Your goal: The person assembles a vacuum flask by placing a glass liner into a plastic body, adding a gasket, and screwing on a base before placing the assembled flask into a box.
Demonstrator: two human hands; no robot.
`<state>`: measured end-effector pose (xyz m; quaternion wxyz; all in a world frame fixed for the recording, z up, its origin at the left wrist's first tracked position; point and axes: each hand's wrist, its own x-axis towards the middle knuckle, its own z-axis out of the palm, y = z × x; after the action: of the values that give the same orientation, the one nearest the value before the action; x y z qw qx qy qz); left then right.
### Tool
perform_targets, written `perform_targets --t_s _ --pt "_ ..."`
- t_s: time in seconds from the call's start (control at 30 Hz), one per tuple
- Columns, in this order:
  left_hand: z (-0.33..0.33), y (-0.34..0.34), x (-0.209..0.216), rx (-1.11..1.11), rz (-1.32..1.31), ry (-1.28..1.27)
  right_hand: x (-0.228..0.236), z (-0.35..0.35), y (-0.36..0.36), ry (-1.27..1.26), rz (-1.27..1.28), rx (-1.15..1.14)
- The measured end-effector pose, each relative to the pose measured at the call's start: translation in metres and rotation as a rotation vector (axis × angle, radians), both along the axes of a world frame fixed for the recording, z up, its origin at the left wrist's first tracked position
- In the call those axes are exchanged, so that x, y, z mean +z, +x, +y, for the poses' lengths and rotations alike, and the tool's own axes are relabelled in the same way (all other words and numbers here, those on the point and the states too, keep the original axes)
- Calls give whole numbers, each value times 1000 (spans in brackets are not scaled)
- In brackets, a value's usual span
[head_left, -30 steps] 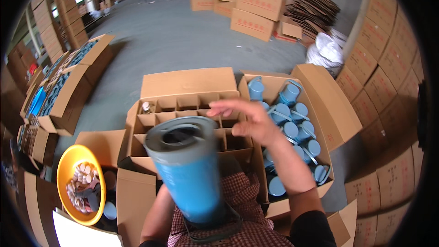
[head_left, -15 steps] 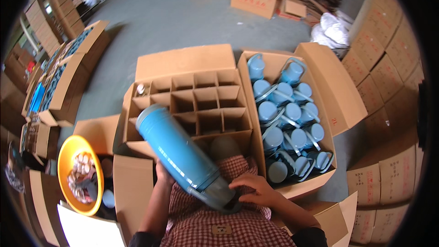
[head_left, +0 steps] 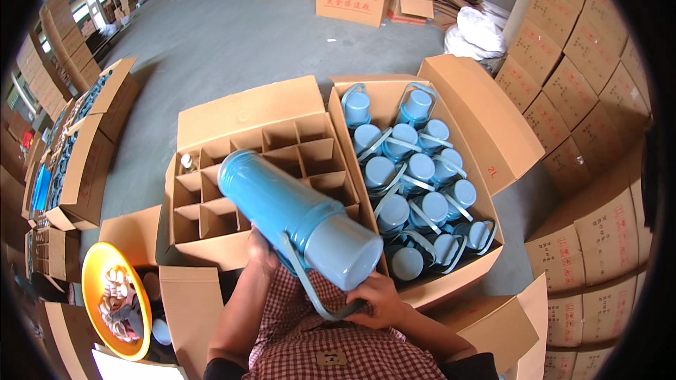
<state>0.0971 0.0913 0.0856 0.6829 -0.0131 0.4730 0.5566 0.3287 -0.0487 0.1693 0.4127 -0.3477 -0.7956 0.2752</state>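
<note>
A light blue thermos flask (head_left: pixel 289 200) lies tilted across the front of my body, its base toward the upper left and its pale cup lid (head_left: pixel 345 251) toward the lower right. My left hand (head_left: pixel 263 251) is wrapped round its underside, with the fingers partly hidden behind it. My right hand (head_left: pixel 374 301) is closed on the flask's grey-blue carrying handle (head_left: pixel 310 288), just below the lid. Behind the flask stands a divided carton (head_left: pixel 246 104) with cardboard cells. To its right, a second carton (head_left: pixel 451 95) is filled with several similar blue flasks (head_left: pixel 421 167).
At the left, a yellow basin (head_left: pixel 146 309) contains small pale and dark pieces. One cell holds a small glass-like bottle (head_left: pixel 187 162). Stacked cartons (head_left: pixel 556 98) wall the right side; more boxes (head_left: pixel 352 3) and a white sack (head_left: pixel 475 34) stand farther back on the grey floor.
The flask's lid end has swung up and toward the right, bringing its lid and handle into plain sight. My right hand has closed on the handle. The whole view has shifted slightly.
</note>
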Motion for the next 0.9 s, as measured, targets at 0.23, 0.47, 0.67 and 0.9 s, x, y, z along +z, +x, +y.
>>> perform_targets --t_s 0.23,0.47,0.67,0.9 --pt "68 79 80 -698 -18 408 50 73 31 51 943 -564" --pt "71 77 61 -754 94 525 64 152 110 198 1016 -902" --pt "39 57 15 -890 212 390 43 234 148 167 833 -1073" --pt "37 57 13 -837 325 440 -6 329 176 30 -46 -1098"
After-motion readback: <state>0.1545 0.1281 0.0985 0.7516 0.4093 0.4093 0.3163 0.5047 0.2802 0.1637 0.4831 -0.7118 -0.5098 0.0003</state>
